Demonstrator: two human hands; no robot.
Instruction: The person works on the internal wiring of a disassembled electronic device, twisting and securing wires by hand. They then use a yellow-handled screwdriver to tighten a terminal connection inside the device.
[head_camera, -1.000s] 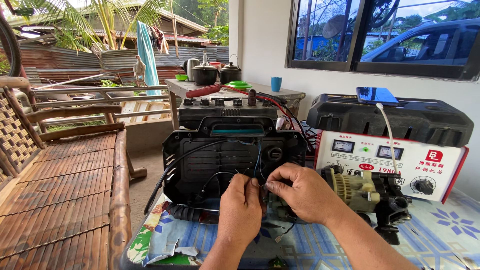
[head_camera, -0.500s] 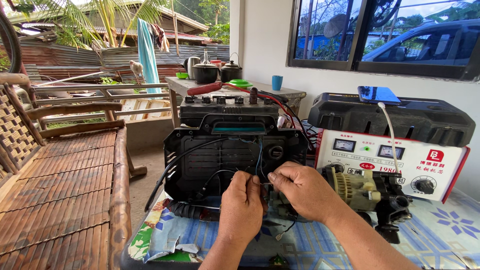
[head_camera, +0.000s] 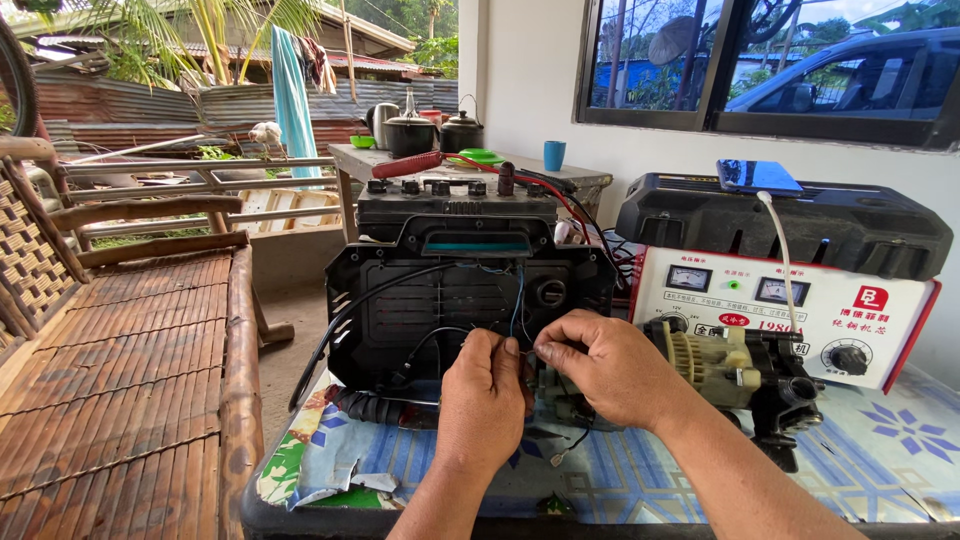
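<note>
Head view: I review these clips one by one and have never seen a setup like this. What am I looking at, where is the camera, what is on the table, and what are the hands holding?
No robot here: a person works with bare hands, and the one camera sits on that person's head, looking down and forward. The left hand and right hand meet in front of an open black plastic housing that stands on a table with a patterned blue cloth. Both hands pinch thin wires that hang from the housing; what the fingertips grip exactly is too small to tell. Behind the housing stands a black battery with red cables. To the right are a white box with two meters and a knob, a small motor pump in front of it, and a black case with a phone on top. A bamboo bench stands on the left.
</note>
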